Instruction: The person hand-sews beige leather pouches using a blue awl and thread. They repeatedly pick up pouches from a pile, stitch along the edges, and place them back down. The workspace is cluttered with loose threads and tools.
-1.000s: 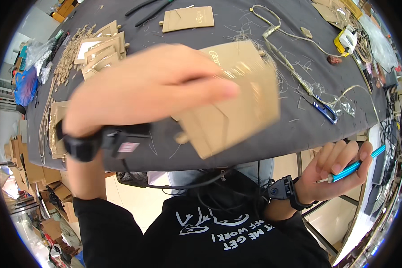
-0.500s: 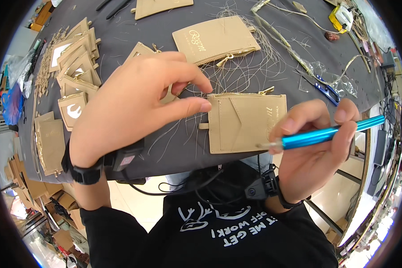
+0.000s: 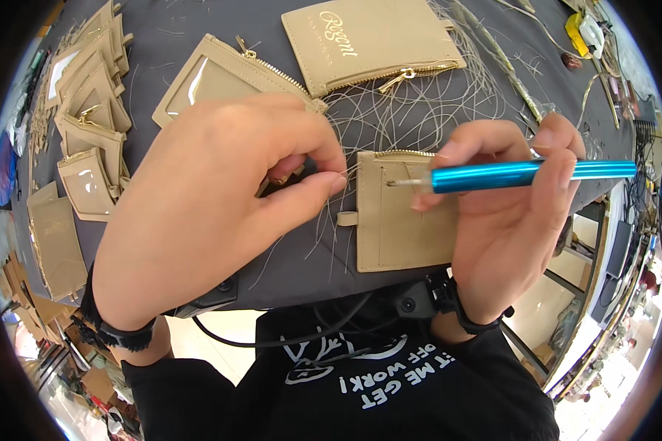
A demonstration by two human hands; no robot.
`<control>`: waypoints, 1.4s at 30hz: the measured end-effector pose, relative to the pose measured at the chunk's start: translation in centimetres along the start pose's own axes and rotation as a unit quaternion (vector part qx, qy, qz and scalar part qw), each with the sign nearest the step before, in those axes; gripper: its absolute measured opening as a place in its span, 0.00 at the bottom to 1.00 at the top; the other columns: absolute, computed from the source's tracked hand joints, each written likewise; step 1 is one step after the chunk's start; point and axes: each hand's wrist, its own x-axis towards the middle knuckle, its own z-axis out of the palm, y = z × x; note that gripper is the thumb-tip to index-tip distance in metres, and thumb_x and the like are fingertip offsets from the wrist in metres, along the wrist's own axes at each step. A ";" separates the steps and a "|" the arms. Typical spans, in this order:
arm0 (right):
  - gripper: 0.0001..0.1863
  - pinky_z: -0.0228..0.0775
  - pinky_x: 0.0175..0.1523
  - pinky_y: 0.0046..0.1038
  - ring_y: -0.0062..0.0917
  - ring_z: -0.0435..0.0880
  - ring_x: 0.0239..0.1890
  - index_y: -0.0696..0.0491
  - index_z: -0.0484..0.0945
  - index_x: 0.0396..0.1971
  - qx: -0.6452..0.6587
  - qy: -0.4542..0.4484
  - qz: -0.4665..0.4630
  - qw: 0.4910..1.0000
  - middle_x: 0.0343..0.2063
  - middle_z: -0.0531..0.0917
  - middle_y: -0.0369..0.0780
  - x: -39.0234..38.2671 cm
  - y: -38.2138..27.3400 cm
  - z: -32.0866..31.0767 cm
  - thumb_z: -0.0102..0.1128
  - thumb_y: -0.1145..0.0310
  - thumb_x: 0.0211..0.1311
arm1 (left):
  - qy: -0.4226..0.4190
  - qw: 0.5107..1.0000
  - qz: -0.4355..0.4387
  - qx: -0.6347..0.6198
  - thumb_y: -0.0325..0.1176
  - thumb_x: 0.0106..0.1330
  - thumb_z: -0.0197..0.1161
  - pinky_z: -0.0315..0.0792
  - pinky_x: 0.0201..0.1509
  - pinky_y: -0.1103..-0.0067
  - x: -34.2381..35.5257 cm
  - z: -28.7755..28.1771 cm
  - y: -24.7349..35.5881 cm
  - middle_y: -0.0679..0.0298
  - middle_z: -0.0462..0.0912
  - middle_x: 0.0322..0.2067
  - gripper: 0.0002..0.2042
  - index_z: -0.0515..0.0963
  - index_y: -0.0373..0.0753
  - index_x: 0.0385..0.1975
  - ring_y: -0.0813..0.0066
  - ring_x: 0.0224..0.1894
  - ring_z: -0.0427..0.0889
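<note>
A beige leather card pouch (image 3: 406, 231) with a gold zipper along its top lies flat near the table's front edge. At its upper left corner my left hand (image 3: 221, 198) pinches fine threads (image 3: 349, 167) between thumb and index finger; its other fingers curl underneath, partly hidden. My right hand (image 3: 509, 220) grips a shiny blue pen-like tool (image 3: 493, 174) horizontally, its thin metal tip over the pouch's upper part; whether the tip touches is unclear. Behind lie a pouch with a clear window (image 3: 198, 81) and another with gold lettering (image 3: 368, 33), amid tangled loose threads.
Overlapping pouches (image 3: 88, 173) line the left of the grey-covered table (image 3: 265, 290). At the back right are a yellow-and-white tape measure (image 3: 587, 33), cords and thread offcuts. Cables (image 3: 250, 342) hang below the front edge; cardboard and clutter lie left.
The pouch my left hand was moving is down flat; that hand has gone to its left corner and closed from apart. My right hand rose from the lower right to over the pouch with the tool.
</note>
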 end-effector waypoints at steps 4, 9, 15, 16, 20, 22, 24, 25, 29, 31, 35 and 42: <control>0.14 0.76 0.25 0.27 0.31 0.79 0.20 0.48 0.57 0.45 0.058 -0.035 0.004 0.998 0.29 0.76 0.50 0.3 0.0 -0.8 0.28 0.53 0.76 | -0.005 1.000 -0.011 -0.017 0.23 0.53 0.65 0.54 0.24 0.83 -0.1 0.0 -0.2 0.70 0.66 0.21 0.04 0.80 0.34 0.28 0.84 0.22 0.61; 0.15 0.74 0.22 0.27 0.29 0.75 0.18 0.48 0.59 0.46 0.069 -0.047 -0.024 0.996 0.28 0.76 0.48 0.0 0.3 -1.6 0.27 0.54 0.77 | 0.001 0.999 0.001 -0.039 0.21 0.54 0.63 0.53 0.25 0.86 0.0 0.3 -0.3 0.71 0.66 0.25 0.07 0.78 0.34 0.33 0.86 0.25 0.60; 0.14 0.65 0.16 0.24 0.24 0.67 0.14 0.48 0.61 0.44 0.090 -0.063 -0.092 0.990 0.24 0.74 0.43 -0.5 0.1 -2.2 0.28 0.55 0.76 | -0.009 0.996 -0.028 -0.090 0.18 0.56 0.59 0.54 0.29 0.89 0.0 0.6 0.0 0.73 0.63 0.27 0.10 0.76 0.35 0.37 0.89 0.28 0.59; 0.14 0.65 0.16 0.24 0.23 0.67 0.14 0.48 0.61 0.44 0.102 -0.072 -0.092 0.988 0.24 0.74 0.43 -0.5 0.0 -2.3 0.28 0.55 0.76 | -0.012 0.992 -0.045 -0.118 0.17 0.56 0.59 0.54 0.29 0.90 -0.1 0.6 0.0 0.74 0.63 0.27 0.10 0.75 0.35 0.38 0.89 0.28 0.60; 0.14 0.62 0.14 0.22 0.22 0.66 0.13 0.50 0.63 0.42 0.207 -0.077 -0.091 0.971 0.21 0.73 0.41 -0.6 -0.3 -2.0 0.31 0.56 0.76 | -0.026 0.984 -0.078 -0.159 0.17 0.58 0.59 0.56 0.32 0.91 0.4 0.8 -0.1 0.74 0.64 0.29 0.10 0.73 0.35 0.38 0.90 0.29 0.60; 0.14 0.62 0.14 0.22 0.22 0.66 0.13 0.50 0.64 0.42 0.224 -0.075 -0.085 0.968 0.21 0.73 0.41 -0.6 -0.4 -1.8 0.32 0.57 0.76 | -0.010 0.989 -0.048 -0.142 0.17 0.58 0.60 0.56 0.32 0.92 0.9 1.1 -0.3 0.75 0.64 0.29 0.09 0.73 0.35 0.37 0.90 0.29 0.60; 0.14 0.62 0.14 0.22 0.22 0.66 0.13 0.51 0.64 0.42 0.234 -0.069 -0.083 0.966 0.20 0.73 0.42 -0.6 -0.5 -1.7 0.33 0.57 0.76 | 0.006 0.991 -0.027 -0.127 0.17 0.58 0.60 0.56 0.32 0.91 1.3 1.5 -0.5 0.75 0.65 0.30 0.09 0.73 0.35 0.37 0.90 0.29 0.60; 0.14 0.62 0.14 0.22 0.22 0.66 0.13 0.51 0.64 0.42 0.225 -0.072 -0.087 0.968 0.20 0.73 0.42 -0.6 -0.4 -1.7 0.32 0.57 0.76 | 0.031 0.993 0.015 -0.114 0.18 0.58 0.61 0.56 0.32 0.91 1.5 1.7 -0.5 0.75 0.65 0.30 0.09 0.73 0.35 0.37 0.90 0.29 0.60; 0.14 0.62 0.14 0.23 0.23 0.66 0.13 0.51 0.63 0.42 0.235 -0.075 -0.089 0.965 0.20 0.73 0.42 -0.5 -0.3 -1.7 0.32 0.57 0.76 | 0.025 0.996 -0.029 -0.084 0.18 0.59 0.60 0.57 0.33 0.90 1.0 1.7 0.0 0.73 0.67 0.31 0.10 0.75 0.34 0.40 0.89 0.29 0.61; 0.14 0.63 0.14 0.23 0.23 0.67 0.13 0.50 0.63 0.42 0.231 -0.077 -0.090 0.966 0.20 0.74 0.42 -0.6 -0.2 -1.7 0.31 0.56 0.76 | 0.003 0.996 -0.035 -0.081 0.19 0.60 0.60 0.57 0.33 0.90 0.9 1.4 0.1 0.73 0.68 0.32 0.10 0.77 0.34 0.41 0.89 0.29 0.62; 0.14 0.63 0.14 0.23 0.25 0.67 0.12 0.50 0.62 0.43 0.239 -0.083 -0.080 0.964 0.20 0.74 0.42 -0.6 -0.3 -1.9 0.30 0.56 0.76 | -0.054 0.988 -0.024 -0.145 0.21 0.62 0.60 0.59 0.33 0.90 1.4 0.5 -0.4 0.72 0.71 0.32 0.07 0.78 0.32 0.40 0.90 0.30 0.66; 0.14 0.63 0.14 0.24 0.25 0.67 0.12 0.49 0.61 0.43 0.238 -0.092 -0.074 0.964 0.20 0.74 0.43 -0.7 -0.3 -1.9 0.29 0.55 0.76 | -0.136 0.946 -0.097 -0.279 0.24 0.64 0.60 0.61 0.32 0.91 2.0 -0.7 -1.1 0.72 0.73 0.30 0.05 0.77 0.31 0.37 0.92 0.30 0.68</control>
